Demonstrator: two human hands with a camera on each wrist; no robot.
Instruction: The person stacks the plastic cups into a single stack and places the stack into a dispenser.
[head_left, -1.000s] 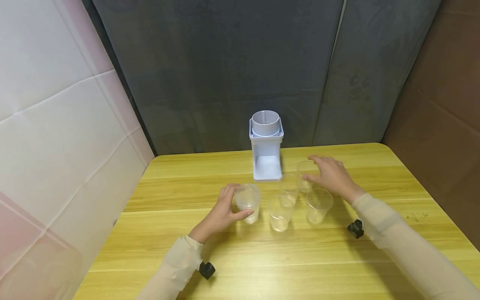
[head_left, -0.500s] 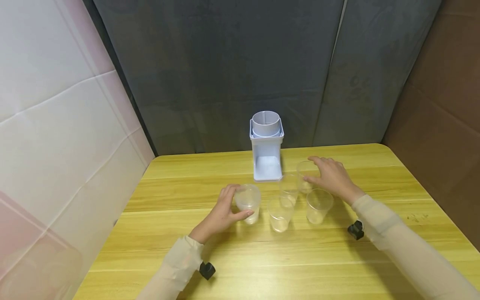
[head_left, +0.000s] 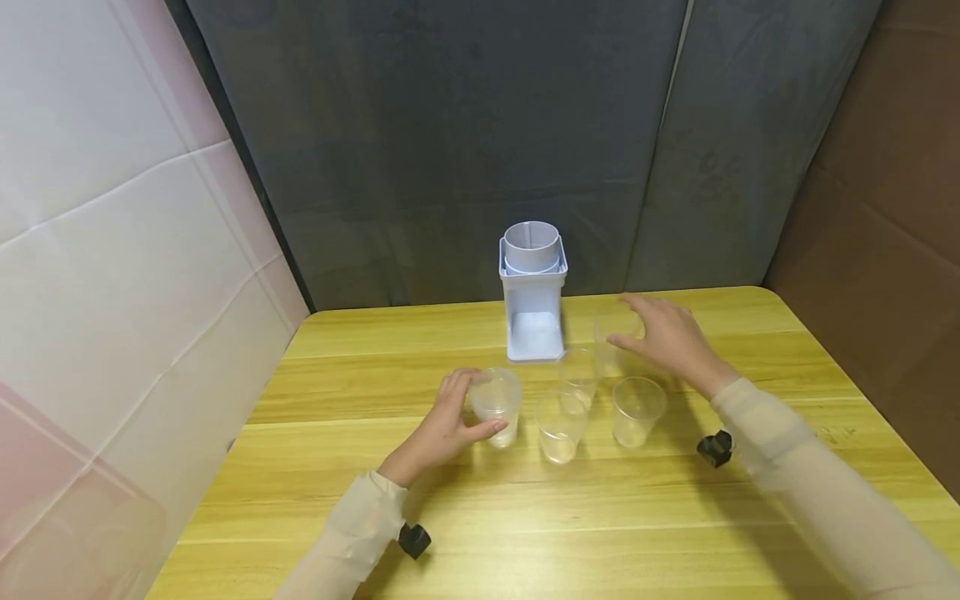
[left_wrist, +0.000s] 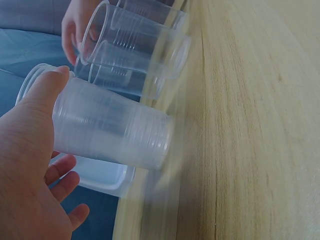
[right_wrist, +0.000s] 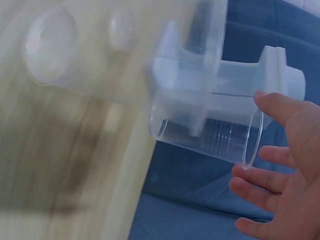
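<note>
My left hand (head_left: 442, 425) grips a nested stack of clear plastic cups (left_wrist: 110, 120) near the rim, its thumb laid over the near side. The stack (head_left: 497, 404) stands on the table. A single clear plastic cup (right_wrist: 205, 127) is pinched at its rim by my right hand (head_left: 671, 342), thumb on one side and fingertips on the other. Between the hands stand three more clear cups: a front cup (head_left: 560, 429), a back cup (head_left: 577, 379) and a right cup (head_left: 637, 410). In the head view the held cup is faint and partly behind my fingers.
A pale blue-white plastic dispenser (head_left: 533, 292) with a round tube on top stands behind the cups. The wooden table (head_left: 360, 492) ends at a dark cloth wall (head_left: 450, 167). A white panel rises at the left, a brown one at the right.
In the last half second my right hand has moved slightly up and away with the cup it pinches. My left hand, the stack and the other cups stay in place.
</note>
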